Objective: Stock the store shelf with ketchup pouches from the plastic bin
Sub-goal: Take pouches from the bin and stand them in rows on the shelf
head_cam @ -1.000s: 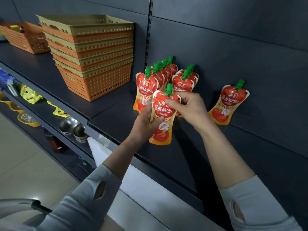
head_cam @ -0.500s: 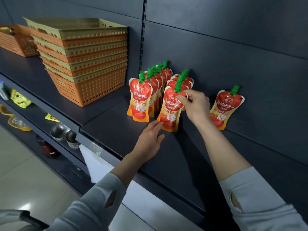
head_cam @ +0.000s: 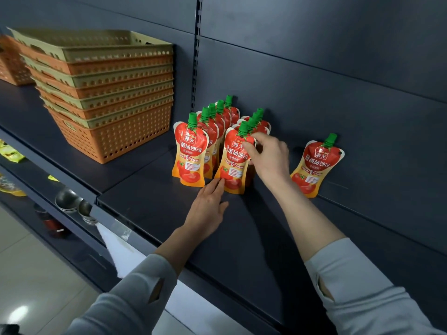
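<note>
Two rows of red ketchup pouches with green caps stand on the dark shelf point(head_cam: 154, 213). The front pouch of the right row point(head_cam: 233, 163) stands upright. My right hand point(head_cam: 268, 158) pinches its upper right edge. My left hand point(head_cam: 208, 209) lies flat on the shelf, straight fingertips touching that pouch's bottom left corner. The left row's front pouch point(head_cam: 189, 155) stands beside it. A single pouch point(head_cam: 314, 165) leans against the back panel to the right. The plastic bin is out of view.
A stack of orange and beige perforated baskets point(head_cam: 106, 93) fills the shelf to the left, with another orange basket point(head_cam: 12, 64) beyond. Lower shelves at left hold metal bowls point(head_cam: 70, 201) and yellow packets point(head_cam: 11, 155). A white sheet point(head_cam: 121, 250) hangs off the shelf edge.
The pouch went from held in the air to standing at the front of the right row. My left hand let go of it and now touches its base with straight fingers.
</note>
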### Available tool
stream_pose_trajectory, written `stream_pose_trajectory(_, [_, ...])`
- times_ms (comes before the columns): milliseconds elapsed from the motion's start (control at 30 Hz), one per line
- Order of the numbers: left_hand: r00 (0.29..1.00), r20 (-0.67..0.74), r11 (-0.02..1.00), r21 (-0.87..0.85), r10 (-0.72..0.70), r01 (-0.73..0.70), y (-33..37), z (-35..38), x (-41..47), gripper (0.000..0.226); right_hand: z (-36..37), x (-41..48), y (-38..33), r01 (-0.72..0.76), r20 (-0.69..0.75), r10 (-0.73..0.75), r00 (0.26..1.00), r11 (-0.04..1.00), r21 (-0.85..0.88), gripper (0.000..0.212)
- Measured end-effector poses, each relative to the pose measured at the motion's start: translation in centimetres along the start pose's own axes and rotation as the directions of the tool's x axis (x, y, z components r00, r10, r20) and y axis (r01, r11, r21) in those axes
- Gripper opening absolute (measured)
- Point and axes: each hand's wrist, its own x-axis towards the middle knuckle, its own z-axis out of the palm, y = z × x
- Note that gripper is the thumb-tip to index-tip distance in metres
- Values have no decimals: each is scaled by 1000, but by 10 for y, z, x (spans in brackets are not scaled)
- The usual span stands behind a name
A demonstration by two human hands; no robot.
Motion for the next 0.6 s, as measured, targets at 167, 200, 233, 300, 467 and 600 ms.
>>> stream_pose_trajectory(167, [1000,22,1000,-30,-9,9,0,-5,-2,65,-3,-3,0,38,-2,-38,999,998,-51,37])
stream_pose_trajectory(200, [1000,20,999,-40,-2,3,0,-8,-4,65,-4,-4,0,39,-5,-39,999,998,-52,38])
stream_pose_trajectory(233, [1000,12,999,-47,8,-7,-1,-10,-6,64,-6,-6,-2,36,-11,-37,999,998,-55,40])
stream_pose_trajectory(300, [999,-25,998,-50,38,-40,-5,-16,-12,61,-8,-13,-3,44,-49,-48,998,997,-64,40])
stream_pose_trajectory(467, [977,-190,991,-80,94,-111,-17,-44,-47,50,-8,-52,-6,107,-173,-139,975,977,-186,41])
stream_pose_trajectory(600, [951,-297,987,-101,91,-125,-38,-72,-92,41,8,-106,-18,156,-179,-197,964,963,-222,37])
